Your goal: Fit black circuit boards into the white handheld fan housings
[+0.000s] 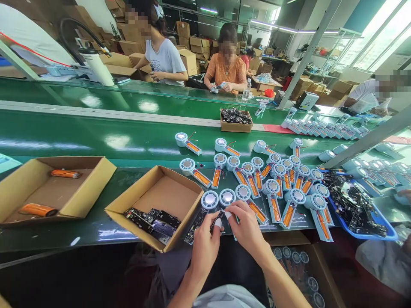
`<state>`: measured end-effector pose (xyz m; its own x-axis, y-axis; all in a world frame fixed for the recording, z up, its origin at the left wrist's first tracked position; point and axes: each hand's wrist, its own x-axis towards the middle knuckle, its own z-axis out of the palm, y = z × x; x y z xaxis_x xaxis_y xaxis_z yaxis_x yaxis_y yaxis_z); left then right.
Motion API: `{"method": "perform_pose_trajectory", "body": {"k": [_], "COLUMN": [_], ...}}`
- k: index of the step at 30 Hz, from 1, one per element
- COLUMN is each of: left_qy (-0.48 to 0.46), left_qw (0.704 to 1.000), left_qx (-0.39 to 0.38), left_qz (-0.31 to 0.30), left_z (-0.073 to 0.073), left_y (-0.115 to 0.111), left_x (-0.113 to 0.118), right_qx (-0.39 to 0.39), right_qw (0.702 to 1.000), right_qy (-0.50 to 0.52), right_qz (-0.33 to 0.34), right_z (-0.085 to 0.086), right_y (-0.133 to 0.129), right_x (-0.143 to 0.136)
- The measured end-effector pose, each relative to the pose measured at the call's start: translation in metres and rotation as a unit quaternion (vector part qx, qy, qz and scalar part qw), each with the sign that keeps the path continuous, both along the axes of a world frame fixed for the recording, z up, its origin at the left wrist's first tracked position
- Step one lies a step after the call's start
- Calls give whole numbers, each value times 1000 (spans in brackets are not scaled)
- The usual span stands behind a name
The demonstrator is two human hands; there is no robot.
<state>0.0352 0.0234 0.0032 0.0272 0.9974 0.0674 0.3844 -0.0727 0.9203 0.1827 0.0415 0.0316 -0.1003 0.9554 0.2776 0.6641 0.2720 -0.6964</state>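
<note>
My left hand is closed around a narrow black circuit board, tilted up between thumb and fingers. Pinched at the same board's upper end is my right hand, its fingertips partly hiding that end. White covers show on some fingertips. Just left of my left hand, another black circuit board lies at the table edge. Right behind my hands are light blue handheld fan bodies, one with a round silver-centred head. A fan body with an orange battery lies beside my right hand.
A cardboard box with circuit boards stands left of my hands; another box holds orange batteries. Several fan bodies spread rightward to a blue tray of boards. A green conveyor runs behind; co-workers sit across it.
</note>
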Motion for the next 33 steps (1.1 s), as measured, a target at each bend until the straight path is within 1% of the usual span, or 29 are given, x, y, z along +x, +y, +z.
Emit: {"method": "perform_pose_trajectory", "body": {"k": [3,7,10,13,16,19,22,28,33], "left_qy": [16,59,63,50,20,-31,-58,-48,-33], "left_qw": [999,987,983,988,996,996,994,995,997], "left_qx": [48,147,170,144,84,21,-5,-3,-10], "left_qz": [-3,22,22,4,-34,-77,-91,-88,-67], "left_z": [-3,-11,-14,-11,-2,7,10,5,7], "left_y": [-1,-6,-7,-3,4,11,14,15,19], "left_x": [1,7,10,7,0,-7,-10,-9,-6], "right_qx": [-14,-15,-26,-56,-82,-92,-91,-92,-63], "right_qw": [1000,1000,999,997,995,991,987,988,995], "right_qy": [-21,-12,9,38,59,85,101,105,72], "right_qz": [-5,-25,-38,-22,11,46,80,69,34], "right_z": [-3,-5,-4,-1,1,2,2,-1,0], "right_y": [-2,-4,-4,0,6,11,14,15,12], "right_x": [-1,-5,-5,1,10,18,21,19,13]}}
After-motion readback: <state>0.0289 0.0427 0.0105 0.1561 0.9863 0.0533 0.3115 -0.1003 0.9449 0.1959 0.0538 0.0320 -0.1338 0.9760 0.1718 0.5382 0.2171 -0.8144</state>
